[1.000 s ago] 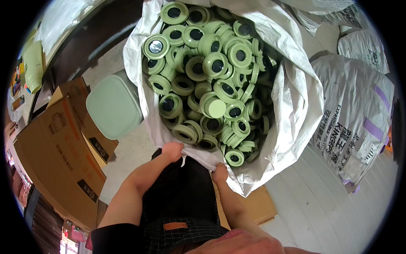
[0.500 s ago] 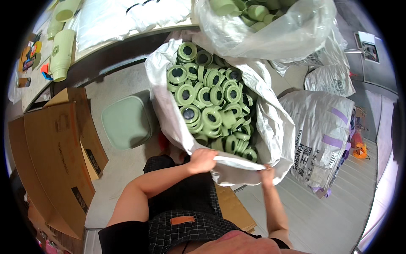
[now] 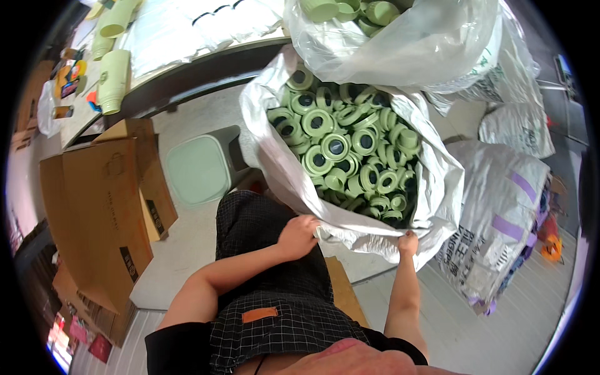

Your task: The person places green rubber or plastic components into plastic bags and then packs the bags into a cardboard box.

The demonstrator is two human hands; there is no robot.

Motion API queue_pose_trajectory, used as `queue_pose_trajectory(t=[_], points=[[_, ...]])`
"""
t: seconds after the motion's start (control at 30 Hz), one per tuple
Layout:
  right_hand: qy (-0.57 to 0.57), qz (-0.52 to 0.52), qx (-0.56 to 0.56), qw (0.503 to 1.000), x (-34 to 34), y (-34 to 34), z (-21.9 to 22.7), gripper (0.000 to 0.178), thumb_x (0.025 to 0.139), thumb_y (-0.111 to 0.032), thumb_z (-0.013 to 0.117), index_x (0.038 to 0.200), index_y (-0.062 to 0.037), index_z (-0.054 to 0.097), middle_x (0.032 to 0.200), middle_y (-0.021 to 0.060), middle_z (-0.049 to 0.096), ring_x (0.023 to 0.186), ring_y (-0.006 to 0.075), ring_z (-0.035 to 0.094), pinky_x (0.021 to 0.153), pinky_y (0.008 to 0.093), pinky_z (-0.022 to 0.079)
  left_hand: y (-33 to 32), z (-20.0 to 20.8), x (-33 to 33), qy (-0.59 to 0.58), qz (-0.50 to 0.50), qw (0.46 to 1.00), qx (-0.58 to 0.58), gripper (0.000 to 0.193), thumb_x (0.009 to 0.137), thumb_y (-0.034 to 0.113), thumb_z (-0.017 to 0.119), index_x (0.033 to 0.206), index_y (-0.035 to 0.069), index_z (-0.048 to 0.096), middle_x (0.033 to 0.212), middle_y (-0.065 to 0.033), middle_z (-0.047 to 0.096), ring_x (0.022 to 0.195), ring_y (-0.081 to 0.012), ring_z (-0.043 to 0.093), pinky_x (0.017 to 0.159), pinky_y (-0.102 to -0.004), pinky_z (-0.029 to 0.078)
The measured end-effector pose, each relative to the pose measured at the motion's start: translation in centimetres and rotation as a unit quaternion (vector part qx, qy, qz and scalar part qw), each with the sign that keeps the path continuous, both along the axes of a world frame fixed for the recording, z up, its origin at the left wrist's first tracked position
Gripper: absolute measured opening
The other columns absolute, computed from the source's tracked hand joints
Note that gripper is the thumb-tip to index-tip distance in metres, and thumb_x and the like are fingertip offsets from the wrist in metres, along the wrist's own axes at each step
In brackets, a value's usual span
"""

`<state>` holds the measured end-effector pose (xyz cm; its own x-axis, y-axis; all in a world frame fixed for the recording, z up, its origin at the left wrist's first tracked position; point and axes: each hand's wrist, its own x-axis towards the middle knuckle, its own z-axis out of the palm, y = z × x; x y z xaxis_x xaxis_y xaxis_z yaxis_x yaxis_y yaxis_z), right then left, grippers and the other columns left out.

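In front of me stands a large white woven sack (image 3: 275,153), its mouth spread wide. Many light green ring-shaped plastic lids (image 3: 319,123) with black round centres fill it in a loose heap. My left hand (image 3: 299,237) is closed on the near edge of the sack's mouth, fingers wrapped over the cloth. Farther right along that same edge, my right hand (image 3: 408,244) grips the folded rim. Between the two hands the rim hangs in creases.
A clear plastic bag (image 3: 394,53) of green cups stands beyond the sack. At left are a pale green stool (image 3: 199,170) and cardboard boxes (image 3: 94,219). A packed white sack (image 3: 494,212) with purple straps lies at right. Green bottles (image 3: 114,81) rest on the table.
The sack sits farther right in the picture, both hands still on its rim. The lids inside have shifted into a different arrangement. The surroundings have shifted in view too.
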<state>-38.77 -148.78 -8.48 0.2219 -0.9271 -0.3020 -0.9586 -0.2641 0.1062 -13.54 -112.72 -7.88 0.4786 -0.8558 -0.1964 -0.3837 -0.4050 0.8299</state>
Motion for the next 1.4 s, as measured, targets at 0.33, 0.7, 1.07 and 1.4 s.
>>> queue_pose_trajectory(t=[0.33,0.7,1.07,1.4], points=[[0.02,-0.007,0.089,0.996,-1.7,3.9,-7.0,0.025,0.073,-0.013,0.068,0.096,-0.0025,0.07,0.104,0.0212,0.071,0.101,0.0423,0.066,0.088,0.0487,0.052,20.8,-2.2,1.1,0.218,0.164,0.904,0.329,0.035,0.09,0.033,0.065,0.111,0.005,0.063,0.105,-0.0157,0.07,0.102,-0.0336,0.067,0.088,-0.0447,0.052],[-0.42,0.142,0.313,0.84,29.9,29.0,-9.2,0.016,0.084,-0.003,0.067,0.098,-0.0007,0.06,0.085,0.0073,0.063,0.078,0.0164,0.058,0.074,0.0323,0.049,50.9,6.5,16.7,-0.267,0.33,0.844,0.327,0.06,0.073,0.018,0.077,0.125,0.007,0.049,0.126,-0.0127,0.052,0.128,-0.0331,0.046,0.11,-0.0496,0.034],[-0.336,0.098,0.598,0.721,47.0,59.6,-1.3,0.013,0.09,-0.011,0.07,0.1,-0.0055,0.065,0.081,0.001,0.063,0.073,0.0105,0.06,0.062,0.0262,0.048,70.2,11.9,25.6,-0.101,0.505,0.789,0.336,0.057,0.081,0.017,0.074,0.131,0.004,0.05,0.126,-0.0194,0.06,0.119,-0.0377,0.056,0.102,-0.0473,0.044],[-0.266,-0.195,0.395,0.857,31.0,52.8,-6.1,0.015,0.086,-0.019,0.063,0.089,-0.0047,0.068,0.074,0.006,0.065,0.061,0.015,0.06,0.052,0.0312,0.047,72.0,7.4,34.1,-0.105,0.449,0.8,0.384,0.037,0.084,0.018,0.075,0.116,0.004,0.063,0.104,-0.0222,0.071,0.099,-0.0406,0.067,0.085,-0.0478,0.054]])
